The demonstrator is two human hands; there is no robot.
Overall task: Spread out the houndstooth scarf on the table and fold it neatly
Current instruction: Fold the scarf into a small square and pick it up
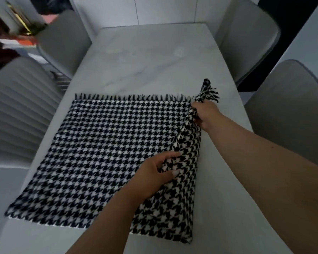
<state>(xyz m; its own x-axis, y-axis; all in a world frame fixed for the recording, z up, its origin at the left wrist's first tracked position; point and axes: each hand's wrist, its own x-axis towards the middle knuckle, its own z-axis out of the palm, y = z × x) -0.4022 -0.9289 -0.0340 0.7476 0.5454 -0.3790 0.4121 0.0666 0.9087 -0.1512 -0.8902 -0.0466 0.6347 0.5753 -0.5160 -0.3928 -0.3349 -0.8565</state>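
The black-and-white houndstooth scarf (pixel 99 153) lies flat on the white marble table (pixel 151 57), fringe along its far edge. Its right edge is lifted off the table into a raised ridge. My right hand (pixel 206 113) grips the far right corner, and a bunched, fringed tip sticks up above the fist. My left hand (pixel 158 171) pinches the same right edge nearer to me, thumb on top of the cloth and fingers under the lifted fold.
Grey chairs stand around the table: one at far left (pixel 62 41), a ribbed one at near left (pixel 17 110), two on the right (pixel 250 33) (pixel 292 110). The bare tabletop extends beyond the scarf's fringe.
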